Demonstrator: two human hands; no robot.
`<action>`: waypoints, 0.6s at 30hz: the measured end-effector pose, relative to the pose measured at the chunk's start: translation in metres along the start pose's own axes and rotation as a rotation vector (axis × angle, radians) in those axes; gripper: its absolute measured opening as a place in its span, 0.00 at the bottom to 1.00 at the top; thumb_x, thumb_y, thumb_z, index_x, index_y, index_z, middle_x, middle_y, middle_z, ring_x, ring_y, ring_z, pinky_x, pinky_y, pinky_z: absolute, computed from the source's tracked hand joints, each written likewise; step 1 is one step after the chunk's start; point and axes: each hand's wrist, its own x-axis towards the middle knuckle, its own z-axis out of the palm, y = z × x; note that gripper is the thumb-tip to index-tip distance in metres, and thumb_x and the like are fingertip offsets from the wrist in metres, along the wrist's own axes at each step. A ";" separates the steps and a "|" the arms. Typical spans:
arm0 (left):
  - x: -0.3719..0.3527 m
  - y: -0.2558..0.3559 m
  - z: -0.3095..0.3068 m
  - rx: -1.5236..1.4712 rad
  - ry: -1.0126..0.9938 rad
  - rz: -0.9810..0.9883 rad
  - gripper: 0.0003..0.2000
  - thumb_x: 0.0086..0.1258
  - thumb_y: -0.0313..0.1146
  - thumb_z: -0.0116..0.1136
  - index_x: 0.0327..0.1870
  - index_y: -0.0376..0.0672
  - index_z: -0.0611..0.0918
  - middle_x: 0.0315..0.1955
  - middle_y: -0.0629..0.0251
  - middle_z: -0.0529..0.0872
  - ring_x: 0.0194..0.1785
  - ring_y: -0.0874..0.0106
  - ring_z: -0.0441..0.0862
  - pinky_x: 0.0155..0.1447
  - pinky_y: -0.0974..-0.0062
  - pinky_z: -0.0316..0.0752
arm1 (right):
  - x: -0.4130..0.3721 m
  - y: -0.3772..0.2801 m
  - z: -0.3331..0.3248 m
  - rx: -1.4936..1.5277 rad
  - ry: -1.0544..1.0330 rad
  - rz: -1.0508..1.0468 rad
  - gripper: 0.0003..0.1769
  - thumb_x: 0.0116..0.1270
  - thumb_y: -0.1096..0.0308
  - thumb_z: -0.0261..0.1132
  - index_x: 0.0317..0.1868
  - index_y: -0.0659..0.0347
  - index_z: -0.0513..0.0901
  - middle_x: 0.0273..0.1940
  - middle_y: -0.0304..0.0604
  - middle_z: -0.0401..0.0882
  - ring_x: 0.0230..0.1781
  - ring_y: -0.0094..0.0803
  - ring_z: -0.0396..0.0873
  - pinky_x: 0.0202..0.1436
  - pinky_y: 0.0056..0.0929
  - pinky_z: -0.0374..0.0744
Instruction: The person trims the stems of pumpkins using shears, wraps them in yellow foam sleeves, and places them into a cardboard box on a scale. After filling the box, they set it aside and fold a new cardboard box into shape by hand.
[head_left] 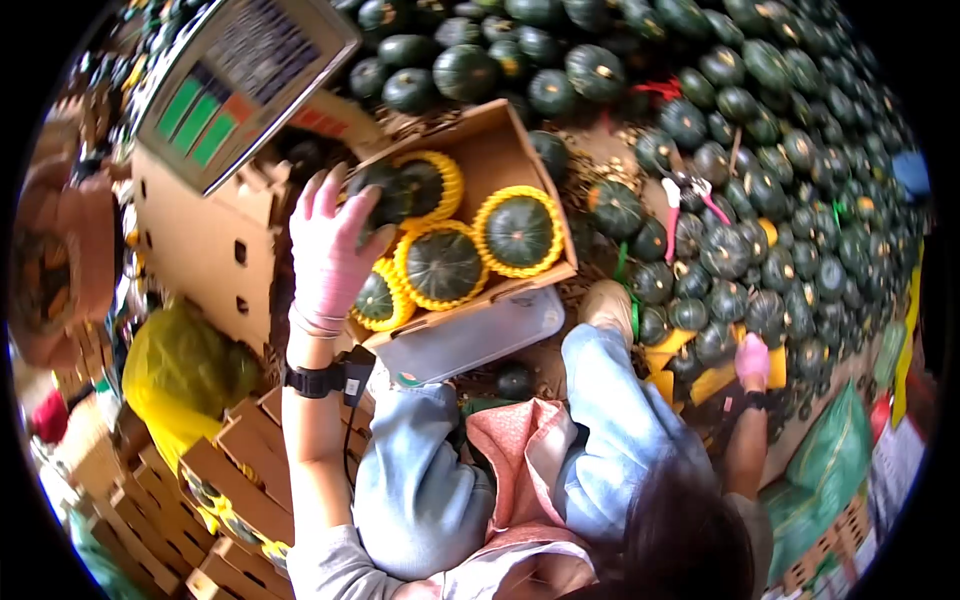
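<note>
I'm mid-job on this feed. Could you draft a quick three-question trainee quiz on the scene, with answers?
1. Fill in: the round dark green squash at the right end of the open brown cardboard box sits in a ____ foam net.
2. True or false: the pink-gloved left hand is nearer the box than the pink-gloved right hand.
3. Where are the pink-handled metal clippers?
A) In the box
B) Among the heap of dark green squashes
C) Held in the right hand

Key: 1 yellow; 2 true; 3 B.
</note>
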 end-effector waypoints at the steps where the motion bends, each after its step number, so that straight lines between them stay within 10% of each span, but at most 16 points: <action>1: -0.002 0.004 -0.008 -0.015 0.024 0.004 0.19 0.49 0.33 0.70 0.44 0.47 0.81 0.56 0.54 0.75 0.59 0.52 0.70 0.61 0.58 0.68 | -0.002 -0.007 -0.006 -0.052 0.011 0.026 0.11 0.63 0.62 0.54 0.37 0.60 0.80 0.40 0.57 0.81 0.43 0.54 0.78 0.47 0.48 0.76; 4: -0.009 0.016 -0.012 -0.183 0.151 0.032 0.13 0.48 0.31 0.69 0.35 0.45 0.80 0.47 0.57 0.79 0.51 0.55 0.75 0.55 0.60 0.70 | 0.019 0.029 0.014 0.137 -0.055 -0.012 0.13 0.57 0.70 0.59 0.44 0.60 0.76 0.46 0.58 0.75 0.50 0.57 0.73 0.55 0.42 0.74; 7: -0.020 0.025 -0.005 -0.376 0.112 0.161 0.10 0.49 0.31 0.66 0.31 0.44 0.78 0.35 0.63 0.79 0.41 0.61 0.76 0.45 0.64 0.71 | 0.014 0.038 0.035 0.107 -0.059 -0.173 0.37 0.52 0.76 0.63 0.65 0.53 0.64 0.52 0.59 0.70 0.54 0.54 0.71 0.59 0.39 0.72; 8: -0.025 0.031 -0.002 -0.445 0.090 0.186 0.09 0.50 0.32 0.65 0.29 0.44 0.77 0.30 0.65 0.78 0.38 0.63 0.75 0.43 0.65 0.70 | -0.043 -0.069 -0.061 0.637 -0.454 0.554 0.44 0.49 0.80 0.65 0.68 0.50 0.62 0.56 0.58 0.71 0.59 0.53 0.70 0.63 0.37 0.71; 9: -0.029 0.034 0.002 -0.443 0.028 0.229 0.07 0.51 0.33 0.62 0.26 0.46 0.75 0.27 0.66 0.76 0.34 0.64 0.74 0.39 0.66 0.68 | 0.016 0.028 0.033 0.105 -0.186 -0.208 0.42 0.48 0.79 0.65 0.67 0.52 0.64 0.50 0.55 0.78 0.47 0.44 0.79 0.52 0.37 0.77; 10: -0.035 0.035 0.007 -0.409 -0.098 0.292 0.08 0.51 0.34 0.64 0.28 0.46 0.76 0.29 0.67 0.77 0.35 0.65 0.73 0.40 0.67 0.68 | 0.019 0.034 0.037 0.011 -0.079 -0.347 0.39 0.47 0.81 0.64 0.64 0.56 0.68 0.47 0.47 0.80 0.43 0.40 0.81 0.45 0.33 0.79; 13: -0.042 0.045 0.017 -0.461 -0.114 0.427 0.07 0.49 0.36 0.60 0.26 0.48 0.75 0.26 0.69 0.74 0.34 0.68 0.73 0.39 0.69 0.68 | 0.026 0.047 0.017 0.477 -0.423 -0.001 0.17 0.48 0.82 0.65 0.41 0.61 0.84 0.30 0.41 0.82 0.19 0.23 0.77 0.22 0.28 0.78; 14: -0.042 0.050 0.016 -0.463 -0.115 0.463 0.07 0.50 0.37 0.59 0.26 0.49 0.76 0.25 0.69 0.74 0.34 0.69 0.73 0.39 0.69 0.67 | -0.018 -0.011 -0.040 0.397 -0.242 0.133 0.11 0.50 0.80 0.63 0.36 0.62 0.84 0.31 0.42 0.82 0.25 0.29 0.81 0.30 0.31 0.79; 18: -0.037 0.081 0.016 -0.682 0.027 0.469 0.12 0.63 0.46 0.55 0.28 0.48 0.75 0.26 0.68 0.73 0.34 0.67 0.73 0.39 0.68 0.68 | -0.015 -0.089 -0.131 0.268 0.336 -0.700 0.15 0.49 0.70 0.61 0.40 0.64 0.79 0.34 0.49 0.78 0.40 0.47 0.77 0.47 0.33 0.76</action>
